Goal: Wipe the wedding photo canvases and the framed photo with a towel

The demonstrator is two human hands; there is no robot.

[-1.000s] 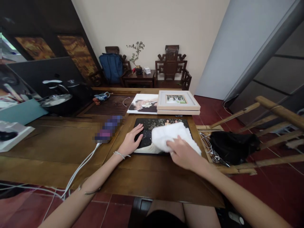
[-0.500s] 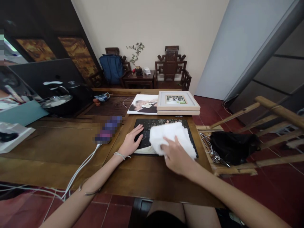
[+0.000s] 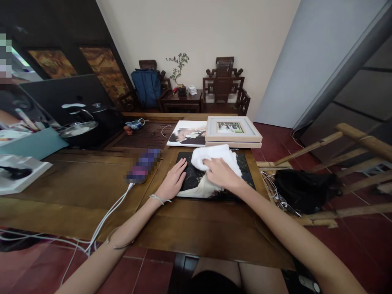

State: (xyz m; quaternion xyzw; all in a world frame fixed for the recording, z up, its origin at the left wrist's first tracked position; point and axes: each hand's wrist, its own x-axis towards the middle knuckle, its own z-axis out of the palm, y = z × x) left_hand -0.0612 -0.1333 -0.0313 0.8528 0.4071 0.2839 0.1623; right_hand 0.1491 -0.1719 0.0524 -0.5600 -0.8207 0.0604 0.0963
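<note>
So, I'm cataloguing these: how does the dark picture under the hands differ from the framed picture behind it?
The dark picture is mostly black; the framed picture shows a small image in a light border. The dark picture lies on the table; the framed picture sits atop another pale frame. A white cloth partly hides the dark picture but not the framed picture. Both lie flat.

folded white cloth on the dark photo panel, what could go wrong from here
The folded white cloth under the right hand looks close to the stacked pale wooden frames; a push forward might bump them.
The dark rectangular photo panel could slide if the left hand, resting on its edge, lifted.
Thin white cables run over the brown wooden table's edge near the left forearm and might snag.
</note>
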